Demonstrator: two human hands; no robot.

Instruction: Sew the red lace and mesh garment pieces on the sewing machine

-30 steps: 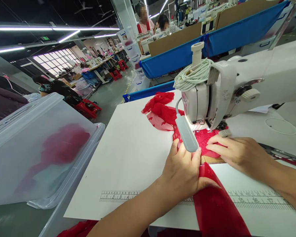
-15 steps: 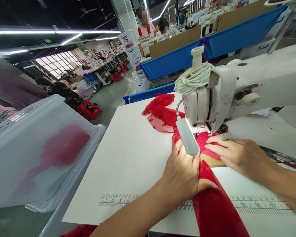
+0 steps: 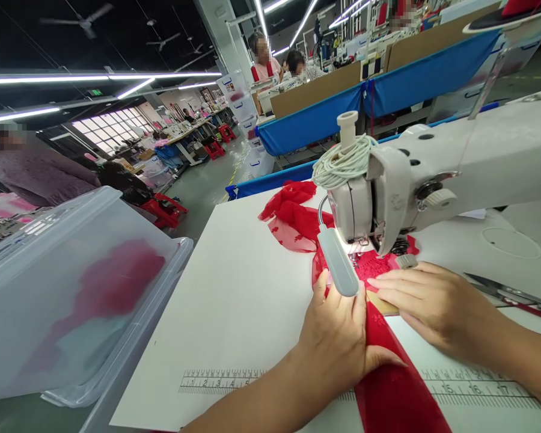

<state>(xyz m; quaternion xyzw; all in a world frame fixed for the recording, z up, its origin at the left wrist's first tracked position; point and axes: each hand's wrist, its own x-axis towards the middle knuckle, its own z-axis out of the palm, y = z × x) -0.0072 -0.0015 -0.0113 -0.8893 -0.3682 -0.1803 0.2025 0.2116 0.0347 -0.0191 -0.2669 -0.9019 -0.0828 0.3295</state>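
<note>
Red lace fabric [image 3: 399, 385] runs from the table's front edge up under the head of a white sewing machine [image 3: 351, 210], then lies bunched behind it. My left hand [image 3: 336, 337] rests on this cloth, thumb spread to the right; a grey lamp [image 3: 338, 261] partly covers its fingertips. Close to the presser foot, my right hand [image 3: 426, 297] lies with fingers stretched out over the fabric's right edge and a tan plate [image 3: 383, 304]. Both hands are open, pressing on the cloth rather than gripping it.
Scissors [image 3: 514, 294] lie right of my right hand. A printed ruler [image 3: 473, 388] crosses the white tabletop [image 3: 234, 288]. At left stands a translucent plastic box [image 3: 72, 313] with red cloth inside. Other people sit or stand beyond, near blue cloth troughs [image 3: 315, 123].
My view has tilted up slightly, so things sit lower in the picture. My right hand has moved slightly towards me beside the fabric, and the scissors now show more.
</note>
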